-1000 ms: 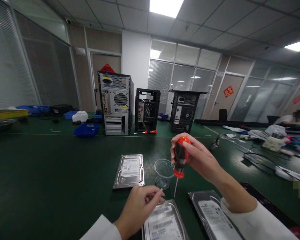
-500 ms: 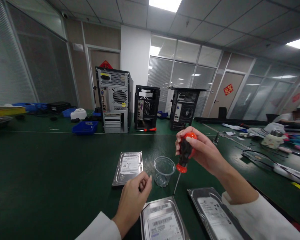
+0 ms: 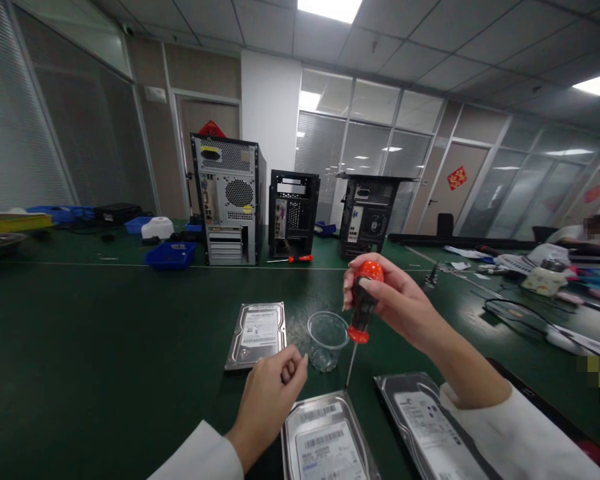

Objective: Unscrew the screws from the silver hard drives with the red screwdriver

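Observation:
My right hand is wrapped round the red and black handle of a screwdriver. The screwdriver stands nearly upright, and its tip meets the far right corner of a silver hard drive at the bottom centre. My left hand is closed with curled fingers above the left side of that drive; whatever it may hold is hidden. A clear plastic cup stands just beyond, between the hands. Another hard drive lies behind my left hand, and a third hard drive is below my right forearm.
Three computer cases, one tall silver-backed, one open black and one dark, stand along the back. A second screwdriver lies before them. A blue bin sits left; cables and clutter lie right, where another person is partly visible.
My right hand and the screwdriver handle have shifted slightly left, so the shaft is more upright, its tip still at the drive's corner. My left hand has edged slightly right.

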A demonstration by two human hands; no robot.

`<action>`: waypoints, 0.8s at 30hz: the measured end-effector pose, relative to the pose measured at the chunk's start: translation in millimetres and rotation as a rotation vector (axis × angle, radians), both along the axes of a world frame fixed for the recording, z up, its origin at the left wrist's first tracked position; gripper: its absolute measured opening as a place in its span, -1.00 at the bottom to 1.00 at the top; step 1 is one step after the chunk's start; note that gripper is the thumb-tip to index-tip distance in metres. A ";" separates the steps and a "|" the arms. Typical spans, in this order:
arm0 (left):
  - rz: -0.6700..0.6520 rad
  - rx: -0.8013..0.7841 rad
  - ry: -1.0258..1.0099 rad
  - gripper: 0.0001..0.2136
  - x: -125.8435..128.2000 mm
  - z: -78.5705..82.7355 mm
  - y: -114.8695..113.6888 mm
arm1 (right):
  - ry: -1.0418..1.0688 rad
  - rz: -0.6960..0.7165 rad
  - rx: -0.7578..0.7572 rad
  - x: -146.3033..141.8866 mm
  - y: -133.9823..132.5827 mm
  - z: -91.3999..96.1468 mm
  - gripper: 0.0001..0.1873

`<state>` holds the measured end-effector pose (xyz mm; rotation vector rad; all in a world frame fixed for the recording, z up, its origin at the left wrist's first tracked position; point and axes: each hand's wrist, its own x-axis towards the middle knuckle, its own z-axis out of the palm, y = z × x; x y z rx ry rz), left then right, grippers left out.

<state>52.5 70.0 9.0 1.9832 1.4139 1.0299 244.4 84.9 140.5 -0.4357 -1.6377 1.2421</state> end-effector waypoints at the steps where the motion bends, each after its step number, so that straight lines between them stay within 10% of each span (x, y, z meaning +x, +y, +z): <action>1: -0.003 -0.001 0.002 -0.71 0.1 0.0 0.0 | 0.003 -0.030 0.014 -1.4 -0.2 -1.1 -0.82; 24: -0.014 -0.004 -0.010 -0.71 1.1 2.2 -2.2 | 0.101 0.036 -0.086 -8.4 -1.2 -1.9 -0.75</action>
